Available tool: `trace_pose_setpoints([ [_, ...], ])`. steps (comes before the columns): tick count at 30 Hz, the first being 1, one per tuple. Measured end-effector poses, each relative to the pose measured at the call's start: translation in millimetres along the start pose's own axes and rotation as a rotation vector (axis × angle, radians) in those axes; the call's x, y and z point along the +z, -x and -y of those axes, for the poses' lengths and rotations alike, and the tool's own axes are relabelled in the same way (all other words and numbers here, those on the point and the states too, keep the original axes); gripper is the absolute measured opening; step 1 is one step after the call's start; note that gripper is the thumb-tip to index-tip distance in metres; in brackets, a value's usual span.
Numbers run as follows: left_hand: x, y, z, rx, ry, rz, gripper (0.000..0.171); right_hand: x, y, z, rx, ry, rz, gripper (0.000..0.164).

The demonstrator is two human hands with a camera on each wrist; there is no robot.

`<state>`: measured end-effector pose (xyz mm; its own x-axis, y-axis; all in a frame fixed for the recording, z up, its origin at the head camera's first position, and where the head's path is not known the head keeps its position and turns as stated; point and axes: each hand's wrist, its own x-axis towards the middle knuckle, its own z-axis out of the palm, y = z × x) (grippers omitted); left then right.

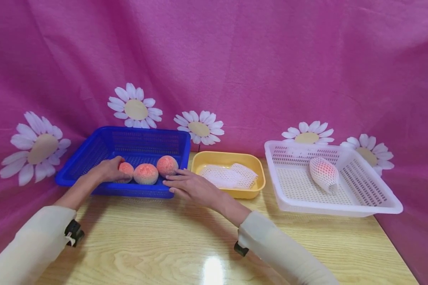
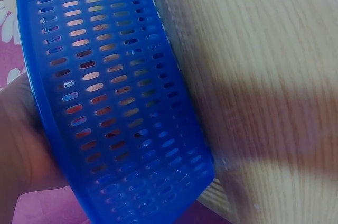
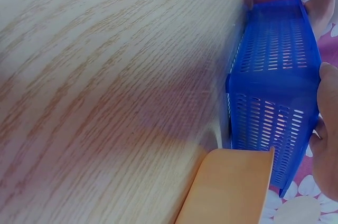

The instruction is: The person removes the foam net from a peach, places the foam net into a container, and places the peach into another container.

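Three pink-and-cream peaches sit in a row in the blue basket (image 1: 108, 190), near its front wall. My left hand (image 1: 108, 170) reaches over the rim and grips the left peach (image 1: 126, 172), its fingers partly hidden by the fruit. Between the others lies the middle peach (image 1: 146, 174). Over the basket's right front corner, my right hand (image 1: 194, 187) has its fingers extended, the fingertips beside the right peach (image 1: 167, 165); whether they touch it I cannot tell. In the left wrist view, the perforated basket wall (image 2: 116, 92) hides the fingers.
A yellow tray (image 1: 228, 155) right of the blue basket holds white foam nets (image 1: 230, 176). Farther right, a white basket (image 1: 281, 198) contains a net-wrapped peach (image 1: 323, 173). All stand on a wooden table (image 1: 146, 245) before a pink flowered cloth (image 1: 235, 79).
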<state>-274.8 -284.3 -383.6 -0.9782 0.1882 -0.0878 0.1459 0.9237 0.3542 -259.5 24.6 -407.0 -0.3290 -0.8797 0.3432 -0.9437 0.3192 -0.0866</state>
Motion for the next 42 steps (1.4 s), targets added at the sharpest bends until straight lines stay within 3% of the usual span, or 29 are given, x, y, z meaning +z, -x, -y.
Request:
trace_pose_setpoints([
  [7,-2.4,-6.4,-2.1,0.02,-0.037,0.039,0.065,-1.1,-0.5,0.4,-0.024,0.013,-0.014,0.036],
  [19,-0.6,-11.3,1.2,0.077,-0.021,0.019,0.068,-0.1,-1.5,0.8,-0.015,0.001,-0.004,0.036],
  [32,8.9,-22.1,23.3,0.041,-0.005,0.024,0.074,0.0,-1.2,2.7,-0.021,-0.01,-0.005,0.035],
  [38,3.2,-17.2,16.7,0.021,0.018,0.06,0.075,0.2,-0.4,1.8,-0.021,-0.008,-0.007,0.035],
  [42,1.4,-18.3,13.2,0.026,0.01,0.044,0.079,-1.3,0.9,1.4,-0.021,0.004,-0.012,0.035],
])
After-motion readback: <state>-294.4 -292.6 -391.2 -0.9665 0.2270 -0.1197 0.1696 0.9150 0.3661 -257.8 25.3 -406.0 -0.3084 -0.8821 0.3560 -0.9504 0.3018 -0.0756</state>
